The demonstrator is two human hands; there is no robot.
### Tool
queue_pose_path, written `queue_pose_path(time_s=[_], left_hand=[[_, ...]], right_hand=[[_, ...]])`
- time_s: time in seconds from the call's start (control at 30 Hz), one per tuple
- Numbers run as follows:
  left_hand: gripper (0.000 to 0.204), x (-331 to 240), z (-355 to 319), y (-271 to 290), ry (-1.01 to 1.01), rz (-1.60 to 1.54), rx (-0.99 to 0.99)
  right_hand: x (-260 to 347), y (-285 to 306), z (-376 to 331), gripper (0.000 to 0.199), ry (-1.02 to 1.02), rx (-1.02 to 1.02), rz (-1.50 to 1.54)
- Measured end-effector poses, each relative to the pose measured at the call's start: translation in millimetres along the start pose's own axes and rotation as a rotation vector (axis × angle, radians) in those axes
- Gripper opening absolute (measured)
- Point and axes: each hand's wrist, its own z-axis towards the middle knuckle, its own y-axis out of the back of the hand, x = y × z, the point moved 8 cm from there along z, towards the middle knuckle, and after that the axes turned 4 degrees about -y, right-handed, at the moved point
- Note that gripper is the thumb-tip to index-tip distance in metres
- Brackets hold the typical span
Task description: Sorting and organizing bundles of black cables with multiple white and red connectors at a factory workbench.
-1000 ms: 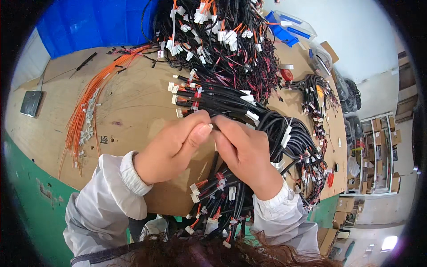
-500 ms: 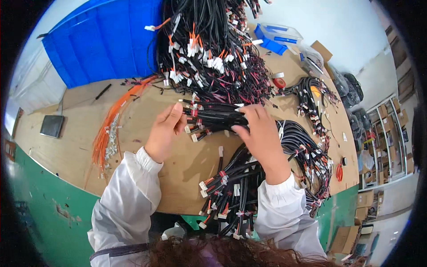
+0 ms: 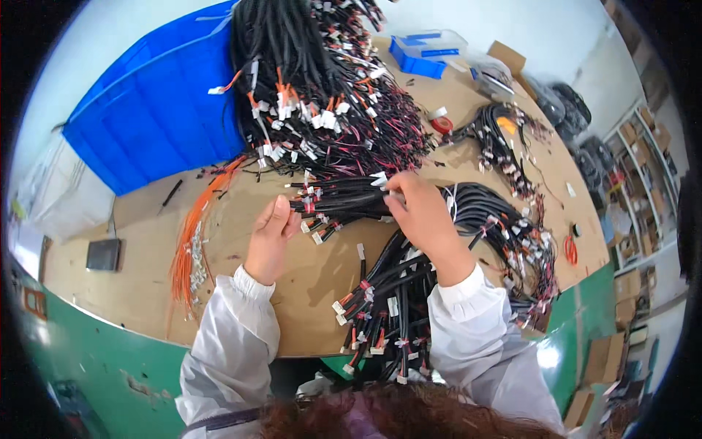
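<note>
A bundle of black cables with red bands and white connectors lies across the middle of the table. My left hand is at its left end, thumb up and fingers curled in, with a black cable end running to the thumb. My right hand bends over the bundle further right, thumb and forefinger closed on the cables beside a white tag. Its palm hides part of the bundle. Below the right hand, another heap of black cables with white connectors hangs over the table's near edge.
A large pile of black cables rises at the back, against a blue bin. Orange wires lie to the left near a dark flat box. More cable bundles, a red tape roll and blue trays stand right.
The view has shifted, so the table sits lower and further right. My right hand has moved slightly left along the bundle, and its thumb and forefinger have drawn together.
</note>
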Motion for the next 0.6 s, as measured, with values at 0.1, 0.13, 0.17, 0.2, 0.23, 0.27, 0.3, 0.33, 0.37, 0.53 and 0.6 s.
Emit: queue_pose_path(time_s=[0.1, 0.13, 0.17, 0.2, 0.23, 0.27, 0.3, 0.33, 0.37, 0.53, 0.6], left_hand=[[0.028, -1, -3, 1, 0.007, -0.04, -0.03], [0.026, 0, -4, 4, -0.002, -0.056, -0.049], [0.027, 0, -5, 4, 0.0, -0.042, -0.05], [0.027, -1, -5, 2, -0.004, -0.028, -0.03], [0.029, 0, -5, 2, -0.003, -0.037, -0.018], [0.03, 3, -5, 2, 0.008, -0.045, -0.012], [0.034, 7, -5, 0, 0.03, -0.056, -0.019], [0.034, 9, -3, -2, 0.037, -0.041, -0.007], [0.035, 9, -4, -3, 0.034, -0.053, -0.007], [0.035, 4, -8, -6, 0.048, -0.032, 0.024], [0.033, 5, -7, -5, 0.053, -0.03, -0.012]], right_hand=[[0, 13, 3, 0.018, -0.193, -0.016, 0.204], [2, 16, 3, 0.015, -0.326, 0.052, 0.378], [3, 10, 2, 0.013, -0.277, 0.08, 0.65], [8, 8, 2, 0.012, -0.214, 0.108, 0.921], [14, 8, -2, 0.011, -0.168, 0.144, 1.033], [15, 7, -5, 0.011, -0.124, 0.143, 1.002], [18, 7, -6, 0.01, -0.08, 0.143, 0.97], [21, 8, -8, 0.01, -0.038, 0.107, 0.973], [26, 9, -10, 0.01, -0.016, 0.109, 0.941], [49, 25, -12, 0.011, 0.078, 0.058, 0.767], [46, 26, -12, 0.012, 0.087, 0.039, 0.756]])
